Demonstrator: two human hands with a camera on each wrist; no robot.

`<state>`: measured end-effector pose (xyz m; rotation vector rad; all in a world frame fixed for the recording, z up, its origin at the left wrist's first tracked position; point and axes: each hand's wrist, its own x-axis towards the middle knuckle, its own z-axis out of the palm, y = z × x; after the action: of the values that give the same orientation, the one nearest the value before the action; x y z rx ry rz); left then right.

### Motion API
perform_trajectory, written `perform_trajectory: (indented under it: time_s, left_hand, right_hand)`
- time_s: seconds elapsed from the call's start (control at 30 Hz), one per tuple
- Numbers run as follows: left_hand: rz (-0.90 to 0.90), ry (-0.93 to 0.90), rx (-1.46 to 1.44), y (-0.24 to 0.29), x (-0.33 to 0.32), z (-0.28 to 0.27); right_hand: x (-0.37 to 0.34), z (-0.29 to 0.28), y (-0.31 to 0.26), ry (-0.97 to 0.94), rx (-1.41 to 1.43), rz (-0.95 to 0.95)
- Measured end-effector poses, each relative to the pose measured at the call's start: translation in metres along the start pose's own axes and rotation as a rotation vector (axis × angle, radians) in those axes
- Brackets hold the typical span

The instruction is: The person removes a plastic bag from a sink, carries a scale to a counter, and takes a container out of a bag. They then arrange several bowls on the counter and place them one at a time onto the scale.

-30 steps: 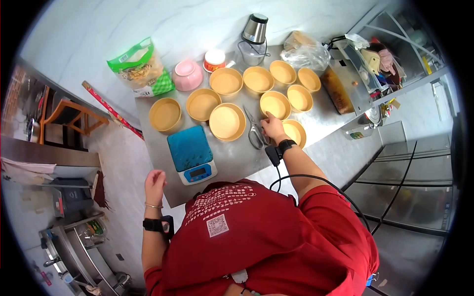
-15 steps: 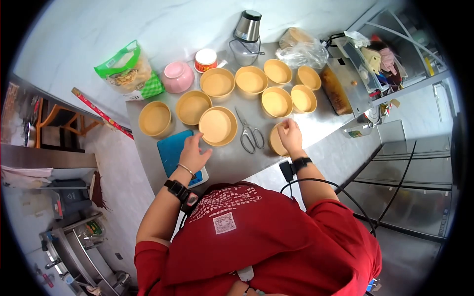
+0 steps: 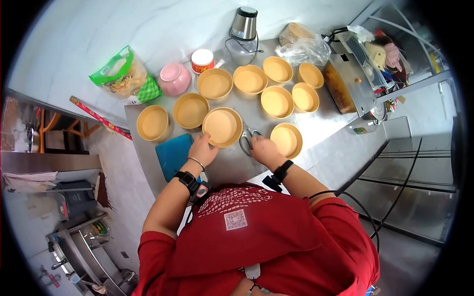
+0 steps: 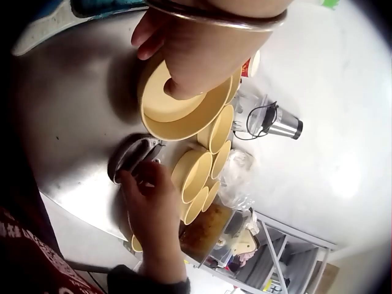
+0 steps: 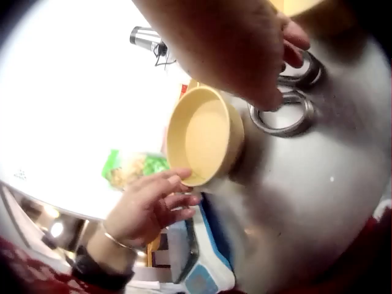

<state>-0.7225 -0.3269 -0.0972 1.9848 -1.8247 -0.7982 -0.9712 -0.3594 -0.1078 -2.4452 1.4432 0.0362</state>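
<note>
Several round tan bowls stand on a metal table. My left hand (image 3: 202, 149) grips the front edge of the middle bowl (image 3: 223, 127); in the left wrist view its thumb lies inside the rim, the other fingers outside. My right hand (image 3: 267, 150) is on the grey-handled scissors (image 3: 244, 142), which lie just right of that bowl. In the right wrist view its thumb is at one scissor handle loop (image 5: 283, 130) and its fingers curl toward the other. The blades are mostly hidden beside the bowl. A single bowl (image 3: 286, 140) stands right of my right hand.
A blue-topped kitchen scale (image 3: 173, 153) lies under and left of my left wrist. Along the wall stand a green bag (image 3: 126, 79), a pink bowl (image 3: 175, 79), a red-and-white tub (image 3: 202, 61) and a blender (image 3: 243, 37). A metal box (image 3: 350, 81) bounds the right side.
My left hand came from beside the table up over the scale to the middle bowl. My right hand left the right-hand bowl, which now sits nearer the front, and moved left onto the scissors.
</note>
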Motion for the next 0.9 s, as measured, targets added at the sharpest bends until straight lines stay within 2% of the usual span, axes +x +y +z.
perform_trajectory:
  time_s: [0.13, 0.23, 0.37, 0.43, 0.5, 0.53, 0.57, 0.63, 0.67, 0.7, 0.73, 0.8, 0.9]
  left_hand:
    - [0.023, -0.003, -0.077, 0.004, 0.001, 0.002]
    - [0.058, -0.024, -0.152, 0.014, 0.003, -0.002]
    - [0.103, -0.051, -0.270, 0.013, 0.017, 0.009]
    - [0.102, -0.065, -0.302, 0.016, 0.025, 0.017]
    - [0.106, -0.083, -0.333, 0.018, 0.035, 0.025]
    - [0.084, -0.112, -0.383, 0.019, 0.039, 0.030]
    - [0.063, -0.142, -0.433, 0.020, 0.044, 0.036]
    - [0.070, -0.167, -0.474, 0.023, 0.053, 0.049]
    - [0.070, -0.185, -0.512, 0.023, 0.057, 0.056]
    - [0.075, -0.188, -0.512, 0.024, 0.061, 0.063]
    - [0.076, -0.196, -0.565, 0.024, 0.064, 0.069]
    - [0.080, -0.201, -0.616, 0.030, 0.067, 0.070]
    - [0.029, -0.194, -0.574, 0.039, 0.063, 0.063]
  right_hand:
    - [0.002, 0.008, -0.003, 0.004, 0.021, 0.051]
    - [-0.021, 0.002, -0.002, -0.069, 0.171, 0.023]
    - [-0.072, -0.008, 0.011, -0.266, 0.489, -0.007]
    - [-0.100, -0.025, 0.014, -0.342, 0.627, 0.090]
    - [-0.128, -0.042, 0.018, -0.293, 0.676, 0.102]
    - [-0.144, -0.034, 0.027, -0.200, 0.729, 0.131]
    - [-0.154, -0.035, 0.031, -0.195, 0.728, 0.140]
    - [-0.167, -0.039, 0.042, 0.117, 0.717, 0.350]
    - [-0.167, -0.043, 0.052, 0.189, 0.656, 0.434]
    - [-0.165, -0.035, 0.072, 0.342, 0.544, 0.426]
    - [-0.162, -0.029, 0.093, 0.349, 0.512, 0.557]
    - [-0.150, -0.012, 0.140, 0.416, 0.384, 0.669]
    - [-0.129, 0.004, 0.192, 0.325, 0.274, 0.799]
